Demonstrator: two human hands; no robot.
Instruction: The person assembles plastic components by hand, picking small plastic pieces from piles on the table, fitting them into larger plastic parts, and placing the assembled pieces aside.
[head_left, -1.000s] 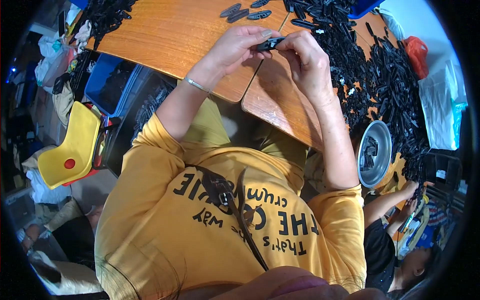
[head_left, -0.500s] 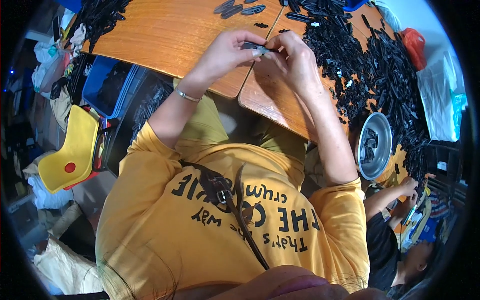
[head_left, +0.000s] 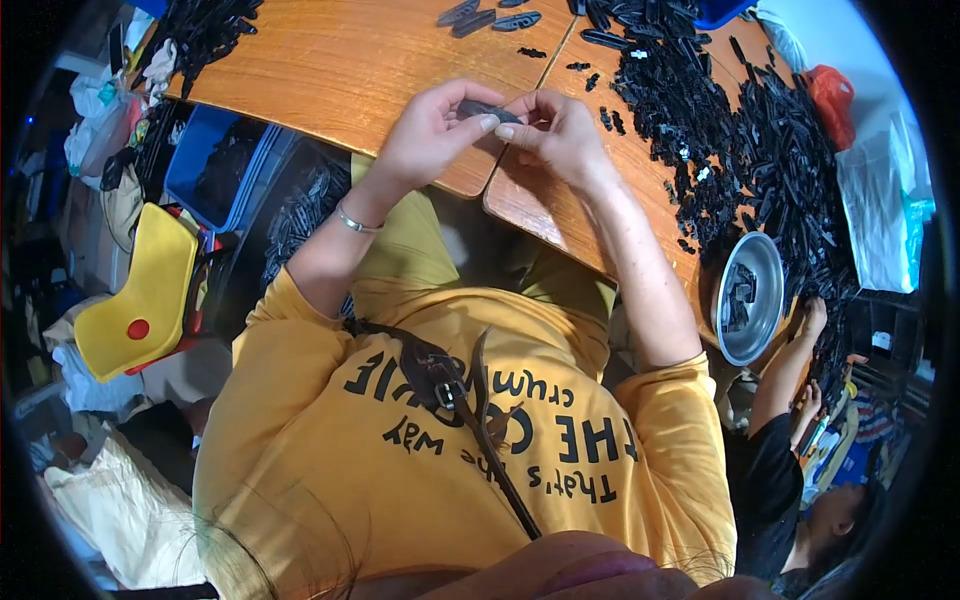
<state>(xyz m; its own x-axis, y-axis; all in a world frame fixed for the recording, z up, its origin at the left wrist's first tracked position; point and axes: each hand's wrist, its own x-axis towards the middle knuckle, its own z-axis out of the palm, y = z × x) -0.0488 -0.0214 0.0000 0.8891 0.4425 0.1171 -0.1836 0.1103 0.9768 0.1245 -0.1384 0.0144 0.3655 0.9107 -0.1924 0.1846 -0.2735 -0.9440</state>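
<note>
A dark, elongated oval piece, which looks like plastic, is held over the near edge of the orange-brown wooden table. My left hand pinches it between thumb and fingers at its left part. At its right end my right hand grips it, thumb toward me; the fingertips partly hide that end. Beyond my hands lie several similar dark oval pieces. To the right of my right hand are a few small black parts, beside a heap of the same small parts.
A bigger heap of long black pieces covers the table's right side, near a metal bowl. A co-worker's hand reaches into it. At left are a blue bin and a yellow chair seat.
Both hands have come slightly nearer me, and the dark piece now shows a plain outer side. The co-worker's hand has moved up to the heap. Several small parts beyond my right hand are now uncovered.
</note>
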